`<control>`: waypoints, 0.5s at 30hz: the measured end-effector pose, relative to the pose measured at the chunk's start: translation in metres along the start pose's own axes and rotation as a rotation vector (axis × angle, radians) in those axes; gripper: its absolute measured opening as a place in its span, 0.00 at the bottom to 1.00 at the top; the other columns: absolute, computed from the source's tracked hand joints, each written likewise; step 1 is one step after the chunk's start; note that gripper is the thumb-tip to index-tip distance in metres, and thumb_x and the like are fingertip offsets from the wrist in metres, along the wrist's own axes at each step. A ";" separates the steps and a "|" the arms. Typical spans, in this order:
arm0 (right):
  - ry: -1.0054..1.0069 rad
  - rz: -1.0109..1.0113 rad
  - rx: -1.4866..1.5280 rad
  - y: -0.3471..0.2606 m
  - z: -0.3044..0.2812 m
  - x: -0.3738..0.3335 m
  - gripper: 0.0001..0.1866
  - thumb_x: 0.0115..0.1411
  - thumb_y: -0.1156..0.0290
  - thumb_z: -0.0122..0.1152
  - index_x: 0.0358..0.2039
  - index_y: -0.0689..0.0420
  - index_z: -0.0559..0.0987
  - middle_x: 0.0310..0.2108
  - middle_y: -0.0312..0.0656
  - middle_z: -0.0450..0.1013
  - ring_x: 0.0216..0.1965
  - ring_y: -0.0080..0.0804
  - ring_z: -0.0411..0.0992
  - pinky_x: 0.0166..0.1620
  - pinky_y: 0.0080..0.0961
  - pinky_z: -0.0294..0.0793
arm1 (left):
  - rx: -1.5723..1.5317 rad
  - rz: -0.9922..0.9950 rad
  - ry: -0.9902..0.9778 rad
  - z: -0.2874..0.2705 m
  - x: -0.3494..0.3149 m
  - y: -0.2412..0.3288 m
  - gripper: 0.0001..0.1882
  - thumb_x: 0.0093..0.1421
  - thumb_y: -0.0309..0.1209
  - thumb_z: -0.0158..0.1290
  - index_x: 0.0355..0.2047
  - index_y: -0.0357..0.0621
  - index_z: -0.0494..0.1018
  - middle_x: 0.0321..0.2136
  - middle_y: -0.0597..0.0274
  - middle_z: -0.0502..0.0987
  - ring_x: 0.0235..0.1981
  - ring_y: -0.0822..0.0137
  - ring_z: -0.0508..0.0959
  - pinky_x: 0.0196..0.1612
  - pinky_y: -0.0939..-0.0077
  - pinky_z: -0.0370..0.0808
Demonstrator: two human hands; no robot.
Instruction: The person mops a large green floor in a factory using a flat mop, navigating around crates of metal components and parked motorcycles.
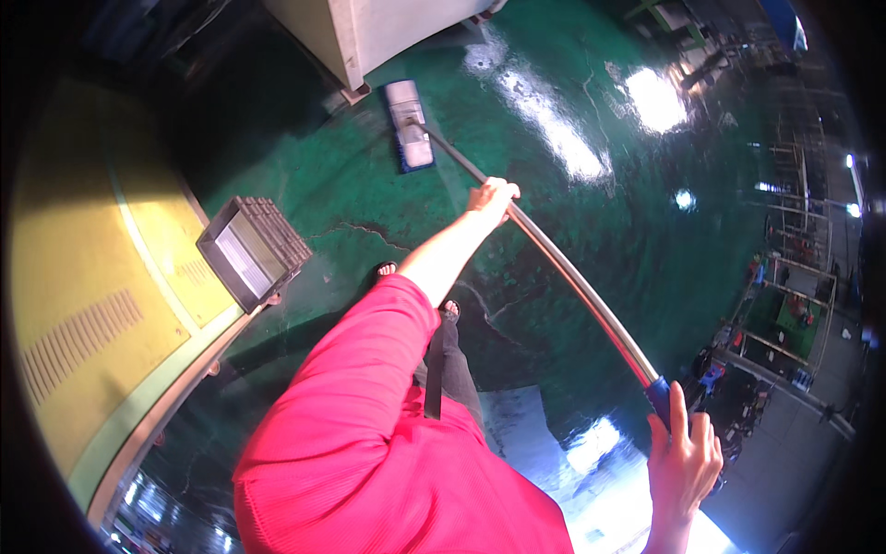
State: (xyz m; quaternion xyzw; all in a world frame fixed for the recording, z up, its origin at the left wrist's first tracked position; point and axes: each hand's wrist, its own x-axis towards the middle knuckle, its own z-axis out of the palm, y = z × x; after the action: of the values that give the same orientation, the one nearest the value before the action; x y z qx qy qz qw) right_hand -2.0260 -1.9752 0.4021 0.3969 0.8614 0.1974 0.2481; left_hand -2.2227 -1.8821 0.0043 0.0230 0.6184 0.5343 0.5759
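A flat mop (pixel 577 277) with a long metal pole slants across the view. Its white and blue rectangular head (pixel 401 100) lies on the green floor beside the corner of a pale cabinet. Closed round the lower part of the pole is my left hand (pixel 494 197), with the arm stretched forward in a red sleeve. At the pole's upper end, my right hand (pixel 685 450) grips the blue handle (pixel 657 395), its index finger lying along it. Part of that grip is hidden behind the fingers.
The green floor (pixel 554 369) is glossy, with cracks and bright reflections. A pale cabinet (pixel 328 42) stands ahead. To the left are a yellow vented machine (pixel 83 249) and a dark plastic crate (pixel 291 240). Metal racks (pixel 794 277) line the right. My sandalled feet (pixel 450 309) show below.
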 end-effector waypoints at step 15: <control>-0.130 0.090 0.122 0.084 -0.008 -0.058 0.18 0.45 0.64 0.59 0.39 0.52 0.74 0.18 0.40 0.64 0.19 0.34 0.65 0.25 0.29 0.62 | 0.937 0.881 -0.440 0.033 -0.088 -0.090 0.13 0.37 0.31 0.57 0.22 0.48 0.64 0.22 0.63 0.66 0.32 0.60 0.68 0.33 0.68 0.69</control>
State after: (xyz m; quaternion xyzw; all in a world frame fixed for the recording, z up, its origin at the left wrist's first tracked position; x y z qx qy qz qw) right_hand -1.9488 -1.9706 0.4696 0.4615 0.8351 0.1293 0.2699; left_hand -2.1168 -1.9562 0.0105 0.6281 0.5860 0.3775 0.3459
